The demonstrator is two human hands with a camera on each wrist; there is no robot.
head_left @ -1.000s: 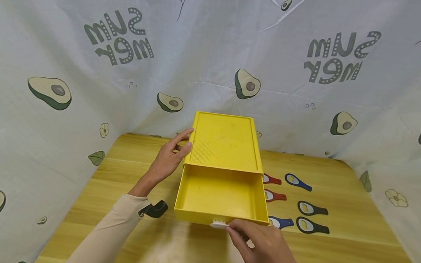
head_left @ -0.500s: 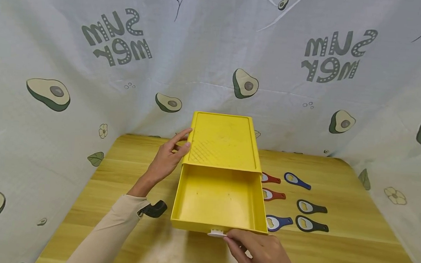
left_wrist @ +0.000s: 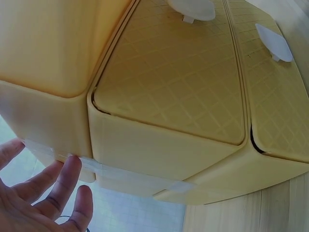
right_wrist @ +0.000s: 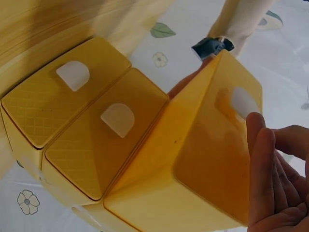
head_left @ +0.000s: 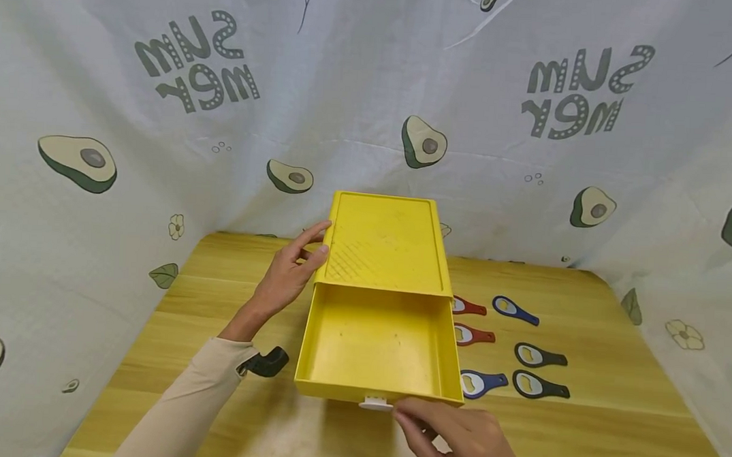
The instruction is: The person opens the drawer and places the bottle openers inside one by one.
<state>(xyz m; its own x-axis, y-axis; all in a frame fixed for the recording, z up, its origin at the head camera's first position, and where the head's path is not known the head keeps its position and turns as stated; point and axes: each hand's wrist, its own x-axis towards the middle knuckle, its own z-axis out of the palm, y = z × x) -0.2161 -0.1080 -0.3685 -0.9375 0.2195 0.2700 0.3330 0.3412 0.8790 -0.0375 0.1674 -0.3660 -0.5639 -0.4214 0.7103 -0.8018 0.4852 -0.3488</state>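
A yellow plastic drawer cabinet (head_left: pixel 383 246) stands on the wooden table (head_left: pixel 609 416). Its top drawer (head_left: pixel 376 341) is pulled out toward me and holds nothing. My left hand (head_left: pixel 287 276) rests with straight fingers against the cabinet's left top edge; the left wrist view shows those fingers (left_wrist: pixel 63 183) beside the cabinet's wall (left_wrist: pixel 159 154). My right hand (head_left: pixel 455 437) pinches the white handle (head_left: pixel 375 403) on the drawer front. In the right wrist view its fingers (right_wrist: pixel 265 159) lie beside that handle (right_wrist: pixel 244 102).
Several bottle openers lie right of the cabinet: red (head_left: pixel 474 335), blue (head_left: pixel 514 310) and black (head_left: pixel 540 386). Two lower drawers with white handles (right_wrist: pixel 117 119) are closed. An avocado-print cloth (head_left: pixel 161 144) walls the table on three sides.
The top drawer has slid a little further out toward me with my right hand on its handle. My left hand has stayed on the cabinet.
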